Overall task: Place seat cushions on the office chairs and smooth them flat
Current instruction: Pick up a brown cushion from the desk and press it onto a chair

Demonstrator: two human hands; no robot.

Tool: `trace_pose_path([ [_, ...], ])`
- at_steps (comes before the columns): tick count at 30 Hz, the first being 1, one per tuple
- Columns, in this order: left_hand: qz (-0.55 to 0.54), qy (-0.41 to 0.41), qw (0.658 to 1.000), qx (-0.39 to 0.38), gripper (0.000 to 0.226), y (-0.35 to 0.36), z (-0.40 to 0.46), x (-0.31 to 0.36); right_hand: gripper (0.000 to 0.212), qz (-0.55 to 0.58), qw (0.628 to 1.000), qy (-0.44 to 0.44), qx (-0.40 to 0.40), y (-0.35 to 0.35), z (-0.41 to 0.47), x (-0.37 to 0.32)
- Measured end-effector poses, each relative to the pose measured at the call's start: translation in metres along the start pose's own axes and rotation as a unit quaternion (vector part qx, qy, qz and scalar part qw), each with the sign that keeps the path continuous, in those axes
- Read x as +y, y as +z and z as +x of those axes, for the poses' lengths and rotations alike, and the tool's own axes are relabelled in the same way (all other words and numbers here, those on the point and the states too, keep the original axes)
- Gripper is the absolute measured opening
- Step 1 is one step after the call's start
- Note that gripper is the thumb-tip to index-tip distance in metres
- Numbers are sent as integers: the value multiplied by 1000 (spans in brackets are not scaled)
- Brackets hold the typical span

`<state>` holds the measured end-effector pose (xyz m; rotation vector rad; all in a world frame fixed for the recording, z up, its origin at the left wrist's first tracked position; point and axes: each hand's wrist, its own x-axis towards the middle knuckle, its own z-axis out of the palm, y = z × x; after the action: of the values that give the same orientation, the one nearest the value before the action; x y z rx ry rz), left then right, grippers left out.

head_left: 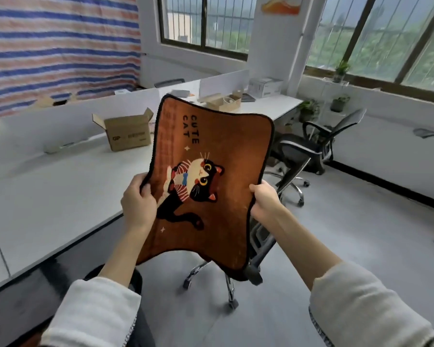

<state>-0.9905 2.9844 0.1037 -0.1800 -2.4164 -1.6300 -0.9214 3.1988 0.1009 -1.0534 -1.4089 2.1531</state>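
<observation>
Grey floor (348,221) lies open to the right of the cushion (211,176) as far as the wall under the windows; to the cushion's left the white desk (48,191) runs close by, its dark edge slanting down past the left forearm. Both hands hold the cushion up in the air, tilted, print toward the camera. The left hand (138,201) grips its left edge with the thumb on the front; the right hand (264,200) curls round its right edge. Below and behind the cushion stands a chair (258,246), mostly hidden, its chrome legs and castors showing under the lower edge. Beyond the cushion's right corner a second chair (318,144) stands near potted plants (310,110). Behind the cushion's left side an open box (127,131) sits on the desk.
</observation>
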Motion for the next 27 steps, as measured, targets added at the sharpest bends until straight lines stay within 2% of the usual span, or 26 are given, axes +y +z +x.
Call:
trace_pose_path([
  [5,-2,-7,1000,29,28,58,49,-1,34,3,1000,23,-20,15,88,-15],
  [10,6,-4,999,48,30,125,91,20,31,-28,998,-20,-50,17,161,-56],
  [15,18,-7,999,34,31,178,129,29,34,-32,998,-4,-45,17,227,-77],
  [22,34,-78,994,-73,31,279,186,-12,31,-111,992,40,40,14,337,-55],
  [27,68,-119,968,-211,35,361,227,-79,35,-124,980,109,112,6,418,4],
])
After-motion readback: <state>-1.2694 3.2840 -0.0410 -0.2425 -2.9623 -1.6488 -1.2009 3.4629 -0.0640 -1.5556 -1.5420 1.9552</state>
